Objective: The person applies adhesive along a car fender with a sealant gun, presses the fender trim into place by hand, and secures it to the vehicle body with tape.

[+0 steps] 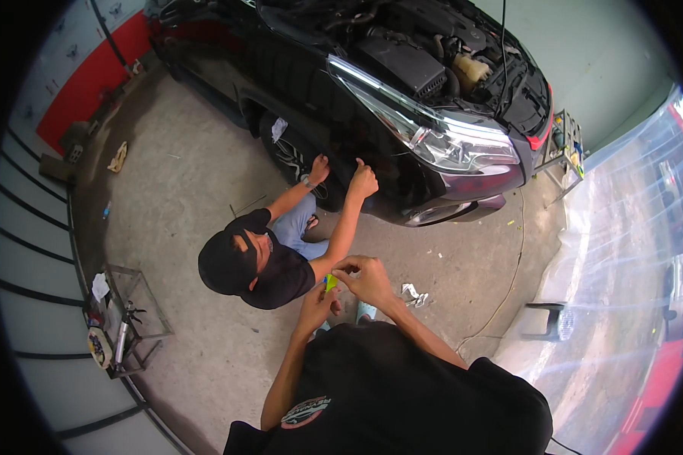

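Pinching a small bright yellow-green piece (331,283) in the fingertips, the left hand (316,306) and right hand (366,280) close on it from opposite sides, probably to steady it, with a black-capped person (287,277) left of them and a glossy black car (357,133) beyond.

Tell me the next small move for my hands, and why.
I'd probably ease the right hand slightly back, leaving the yellow-green piece pinched in the left hand. The fingers of both hands crowd closely around it and hide part of it, so its exact form can't be told; backing off one hand would likely give a clearer look.
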Available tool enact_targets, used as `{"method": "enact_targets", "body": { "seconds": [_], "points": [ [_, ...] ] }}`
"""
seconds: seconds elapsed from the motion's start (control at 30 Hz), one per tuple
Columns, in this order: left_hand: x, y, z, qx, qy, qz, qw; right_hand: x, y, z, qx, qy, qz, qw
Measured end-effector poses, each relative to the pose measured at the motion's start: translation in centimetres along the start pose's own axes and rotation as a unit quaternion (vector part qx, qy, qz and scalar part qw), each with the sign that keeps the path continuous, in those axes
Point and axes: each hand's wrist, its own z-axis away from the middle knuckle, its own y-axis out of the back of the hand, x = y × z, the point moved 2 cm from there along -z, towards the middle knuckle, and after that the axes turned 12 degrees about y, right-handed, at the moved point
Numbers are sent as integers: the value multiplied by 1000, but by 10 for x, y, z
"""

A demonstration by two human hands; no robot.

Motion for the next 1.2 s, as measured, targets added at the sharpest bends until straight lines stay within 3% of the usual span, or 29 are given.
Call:
{"method": "enact_targets", "body": {
  "seconds": [1.2],
  "points": [
    [2,-3,7,-13,5,-9,1000,-5,1,10,9,-6,6,1000]
  ]
}}
